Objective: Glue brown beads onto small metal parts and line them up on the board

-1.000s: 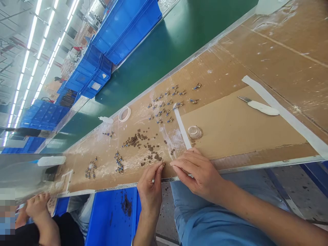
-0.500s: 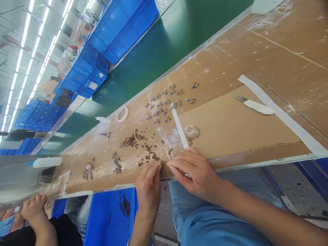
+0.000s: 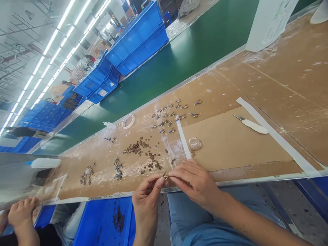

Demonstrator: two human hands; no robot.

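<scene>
My left hand (image 3: pixel 148 198) pinches a tiny figurine (image 3: pixel 166 176) between thumb and fingertips at the front edge of the work surface. The fingers of my right hand (image 3: pixel 196 179) are closed on the same figurine from the right. Its details are too small to make out. Just beyond my hands lies a loose pile of small brown round pieces (image 3: pixel 134 147). Farther back, several blue-and-tan figurines (image 3: pixel 169 114) lie spread out, with another heap of figurines (image 3: pixel 118 169) to the left. A small clear cup (image 3: pixel 195 143) stands beyond my right hand.
A white-handled blade (image 3: pixel 253 124) lies on the cardboard (image 3: pixel 230 143) at right. A white tape roll (image 3: pixel 128 121) and a small white bottle (image 3: pixel 109 125) are near the green belt (image 3: pixel 143 82). Blue crates (image 3: pixel 138 41) stand beyond. At lower left is another person's hand (image 3: pixel 23 212).
My fingertips have come together from being slightly apart, and the figurine now shows between them. The left hand has turned, showing its thumb. The camera view has tilted upward.
</scene>
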